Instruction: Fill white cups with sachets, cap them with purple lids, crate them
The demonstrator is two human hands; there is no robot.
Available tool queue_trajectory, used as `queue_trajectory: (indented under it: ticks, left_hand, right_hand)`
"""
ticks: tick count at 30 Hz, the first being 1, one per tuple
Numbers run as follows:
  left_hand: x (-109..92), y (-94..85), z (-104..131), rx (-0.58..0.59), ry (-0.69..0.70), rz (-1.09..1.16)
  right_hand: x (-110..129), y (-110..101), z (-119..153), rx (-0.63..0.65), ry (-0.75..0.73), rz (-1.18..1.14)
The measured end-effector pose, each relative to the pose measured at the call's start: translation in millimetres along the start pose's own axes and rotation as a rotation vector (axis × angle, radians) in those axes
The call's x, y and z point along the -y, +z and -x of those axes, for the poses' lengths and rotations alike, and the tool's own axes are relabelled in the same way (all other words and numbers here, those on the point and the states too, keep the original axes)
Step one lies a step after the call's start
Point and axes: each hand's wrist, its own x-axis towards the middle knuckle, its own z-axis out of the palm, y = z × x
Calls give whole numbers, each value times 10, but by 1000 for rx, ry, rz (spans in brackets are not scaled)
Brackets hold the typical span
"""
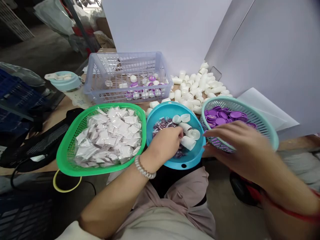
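Note:
My left hand (166, 142) reaches into a blue bowl (178, 163), its fingers curled together beside a white plastic tube (188, 142); whatever they pinch is hidden. Around it in the bowl lie several other short white tubes (193, 134) and small dark purple-brown packets (165, 123). Blurred by motion, my right hand (240, 146) hovers between the bowl and a mint-green basket (265, 126). Its thumb and fingers are apart, with nothing visible between them. Purple round lids (222, 116) fill part of that basket.
On the left stands a green basket (62, 156) heaped with small clear-wrapped white packets (110, 136). Behind are a clear lilac crate (100, 90) with white and purple capped pieces, a pile of white tubes (197, 86), and a lidded cup (70, 86). A white panel (165, 30) closes the back.

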Motion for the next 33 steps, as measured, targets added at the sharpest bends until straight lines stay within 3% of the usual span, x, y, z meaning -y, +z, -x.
queue_trajectory:
  ticks: [3, 7, 9, 11, 14, 17, 20, 22, 25, 27, 29, 31, 33]
  left_hand:
    - [34, 25, -37, -35, -45, -46]
    - [101, 34, -9, -32, -108, -121]
    - [123, 20, 44, -60, -88, -203]
    - [127, 3, 99, -86, 18, -176]
    - [109, -7, 140, -84, 95, 184]
    - [114, 8, 141, -190, -31, 609]
    - [152, 3, 154, -258, -117, 973]
    - [166, -16, 174, -285, -127, 1065]
    - [125, -26, 186, -340, -122, 1054]
    - [65, -13, 168, -345, -149, 1081]
    - [6, -1, 137, -300, -207, 1152]
    - [-23, -14, 110, -262, -272, 1206]
    - [-11, -59, 104, -311, -293, 1175]
  right_hand:
    - [30, 228, -109, 323, 44, 347]
    - [23, 491, -285, 430, 244, 480]
    - [8, 504, -332, 392, 233, 374]
    - [7, 485, -345, 338, 179, 101]
    - [54, 483, -327, 231, 178, -335]
    - [112, 479, -306, 50, 230, -532]
    - [98, 389, -343, -118, 224, -542]
    - [60, 318, -413, -152, 180, -422]
    - [63, 298, -551, -65, 29, -244]
    - [141, 343, -625, 33, -86, -245]
    - [243, 387, -668, 51, -155, -262]
    - [308, 391, -687, -72, -122, -234]
    - [294, 356, -707, -229, -32, -191]
